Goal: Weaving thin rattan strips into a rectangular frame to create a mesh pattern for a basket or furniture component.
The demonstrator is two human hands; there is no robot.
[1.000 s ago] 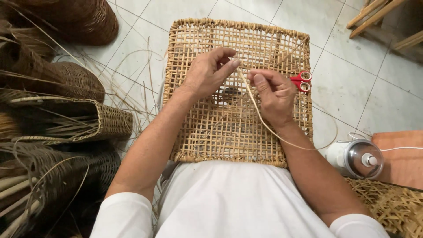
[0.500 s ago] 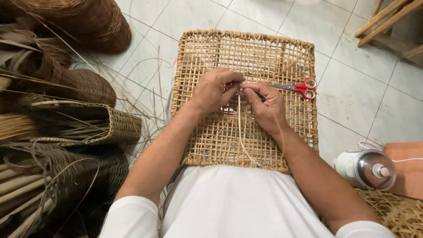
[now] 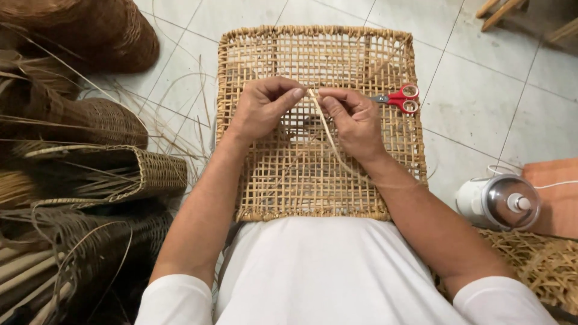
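Note:
A square open-weave rattan panel point(image 3: 337, 54) rests on my lap, reaching out over the tiled floor. Both hands meet over its middle. My left hand point(image 3: 262, 108) pinches the top of a thin pale cane strand point(image 3: 328, 129) with thumb and forefinger. My right hand point(image 3: 352, 117) pinches the same strand just beside it; the strand trails down across the weave toward my right forearm. Red-handled scissors point(image 3: 400, 98) lie on the panel right of my right hand.
Dark woven baskets point(image 3: 90, 36) and a lighter woven basket point(image 3: 153, 171) with loose cane pile up on the left. A white spool-like container point(image 3: 500, 201) with a cord stands on the floor at right, beside an orange board point(image 3: 557, 192). Loose cane scraps point(image 3: 536, 265) lie lower right.
The strand has been drawn up between my fingertips, both hands now pinching it closer together. The camera has tilted, so the panel sits slightly lower and more centred in view.

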